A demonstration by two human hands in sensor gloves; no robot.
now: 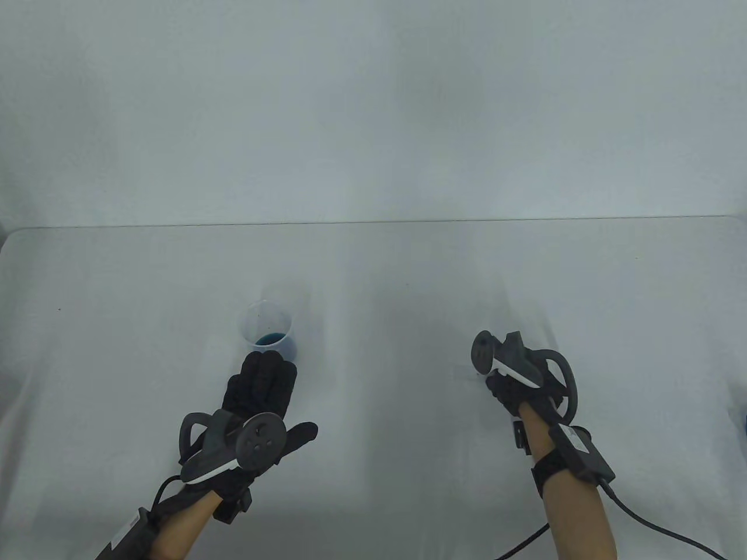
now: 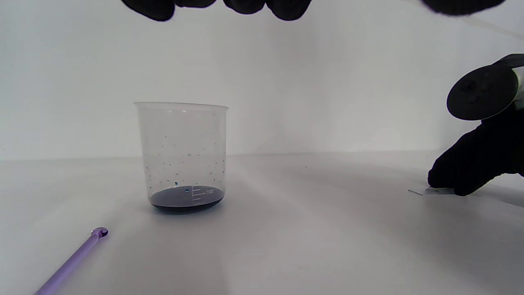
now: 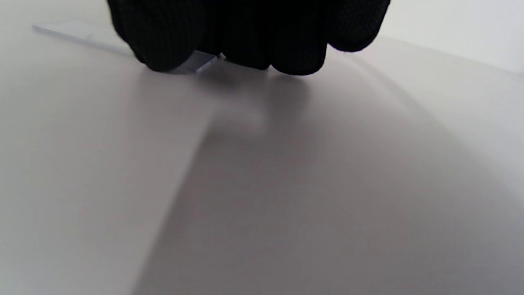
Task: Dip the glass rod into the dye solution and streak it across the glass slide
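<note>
We note the rod (image 2: 71,262) lying flat on the surface (image 1: 373,280), a pale purple stick with a small rounded tip. In the left wrist view it sits at about 7 o'clock from the beaker (image 2: 183,157), its long axis running from the lower left corner up toward the beaker's base, tip just short of it. We cannot find it in the table view; we judge it hidden under or beside our left hand (image 1: 259,388).

Left hand: flat, fingers extended toward 12 o'clock, tips near the beaker's near wall, gripping nothing. It is clearly the nearer hand to the rod.

Right hand (image 1: 513,382): well apart at 3 o'clock from the beaker, fingertips (image 3: 163,45) pressing down on one end of the slide (image 3: 77,35), which lies flat with its long edge running toward the beaker side.

Dye (image 1: 272,338): shallow dark blue layer at the beaker's bottom.

Judgement: pickup falls to the left hand, closing across the rod's axis, then tip travels toward 1 o'clock.
</note>
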